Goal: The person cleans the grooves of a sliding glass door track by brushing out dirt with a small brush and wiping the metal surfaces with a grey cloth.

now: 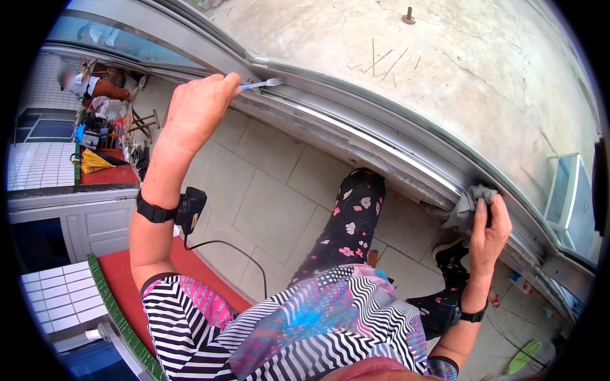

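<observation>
My left hand [201, 109] is closed around what looks like a toothbrush [262, 84] with a blue and white handle. Its head lies at the metal window track [356, 105], near the frame's corner. Farther along the same track to the right, my right hand [491, 230] pinches a crumpled grey cloth [469, 208]. The cloth rests on the rail, and part of it hangs over the near edge. Most of the toothbrush handle is hidden inside my left fist.
Beyond the track lies a cracked concrete surface [470, 76] with a rusty bolt [408, 16] and thin sticks. A glass pane [564, 193] stands at the right. Red seating [121, 273] is behind my left arm. Another person [105, 87] sits far left, near a wooden stool [143, 122].
</observation>
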Demonstrator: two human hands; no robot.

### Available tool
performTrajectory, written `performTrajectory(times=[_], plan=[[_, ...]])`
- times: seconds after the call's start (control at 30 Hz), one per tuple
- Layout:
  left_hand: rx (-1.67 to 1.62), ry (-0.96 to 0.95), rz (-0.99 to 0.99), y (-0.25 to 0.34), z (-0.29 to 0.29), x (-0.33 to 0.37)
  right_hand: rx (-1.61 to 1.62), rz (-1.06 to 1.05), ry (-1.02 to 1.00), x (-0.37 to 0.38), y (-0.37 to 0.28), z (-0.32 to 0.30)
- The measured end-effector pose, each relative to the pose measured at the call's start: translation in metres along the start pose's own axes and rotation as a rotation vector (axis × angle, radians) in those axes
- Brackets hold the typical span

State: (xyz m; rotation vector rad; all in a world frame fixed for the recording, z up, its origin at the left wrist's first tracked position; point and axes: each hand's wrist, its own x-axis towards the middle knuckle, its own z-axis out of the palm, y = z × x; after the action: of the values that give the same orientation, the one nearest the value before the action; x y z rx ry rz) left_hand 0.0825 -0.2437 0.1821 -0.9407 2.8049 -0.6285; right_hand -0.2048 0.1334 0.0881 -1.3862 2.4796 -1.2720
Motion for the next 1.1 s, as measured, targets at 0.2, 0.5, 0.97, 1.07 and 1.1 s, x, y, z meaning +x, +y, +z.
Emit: performTrajectory(times=[0.2, 0.5, 0.97, 1.07, 1.1], plan=[[0.013, -0.075, 0.104, -0.007, 0.005, -0.004, 0.013, -0.004, 0.011, 0.0, 0.0, 0.001], [0.138, 0.157, 0.335, 0.002, 0.004, 0.019, 0.011, 0.004, 0.009, -0.001, 0.002, 0.0], [0.089, 0.119, 0.332, 0.003, -0.003, 0.026, -0.011, -0.015, 0.01, -0.001, 0.002, 0.001], [0.026, 0.124, 0.356, 0.013, -0.02, 0.029, -0.012, -0.012, 0.011, 0.0, 0.003, -0.001], [-0.011, 0.135, 0.366, 0.016, -0.023, 0.028, -0.01, -0.009, 0.016, 0.001, 0.0, 0.001]])
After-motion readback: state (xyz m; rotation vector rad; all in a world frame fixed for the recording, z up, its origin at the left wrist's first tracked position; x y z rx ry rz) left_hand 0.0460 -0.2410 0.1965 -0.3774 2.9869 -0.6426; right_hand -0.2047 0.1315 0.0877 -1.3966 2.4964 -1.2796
